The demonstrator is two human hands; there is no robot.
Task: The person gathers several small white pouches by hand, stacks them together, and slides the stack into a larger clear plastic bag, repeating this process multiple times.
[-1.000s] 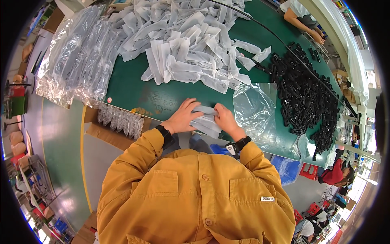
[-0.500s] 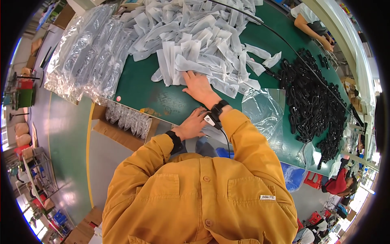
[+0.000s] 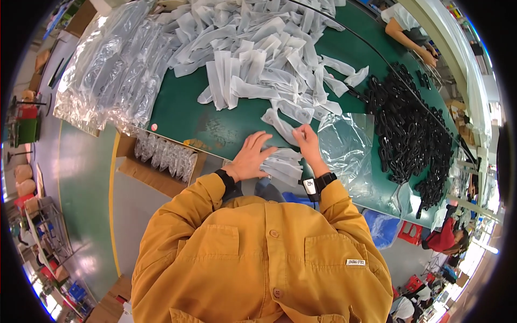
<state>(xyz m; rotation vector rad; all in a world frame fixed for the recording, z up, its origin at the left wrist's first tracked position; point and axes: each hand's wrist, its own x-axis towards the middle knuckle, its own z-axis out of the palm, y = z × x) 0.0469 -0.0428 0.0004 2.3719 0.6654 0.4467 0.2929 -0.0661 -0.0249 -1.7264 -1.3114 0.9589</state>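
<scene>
Between the thumb and fingers of my right hand [image 3: 307,141] is the near end of a frosted white sleeve bag [image 3: 281,128]. The rest of that bag slants away to the left across the green table. My left hand [image 3: 250,157] has its fingers stretched out and lies at the left side of a small stack of similar sleeve bags [image 3: 284,166] by the table's near edge. Farther off spreads a large heap of these bags [image 3: 253,56], overlapping in many directions. What is inside the bags cannot be made out.
Clear plastic packs [image 3: 116,70] lie at the left of the green table [image 3: 215,132]. On the right are a clear plastic bag [image 3: 347,148] and a pile of black cables [image 3: 412,129]. Below the edge stands a cardboard box [image 3: 153,175]. A person's arm [image 3: 406,40] shows far right.
My right hand has come back from the heap toward me, bringing one sleeve bag. My left hand has shifted slightly left, and the small stack now shows between my hands.
</scene>
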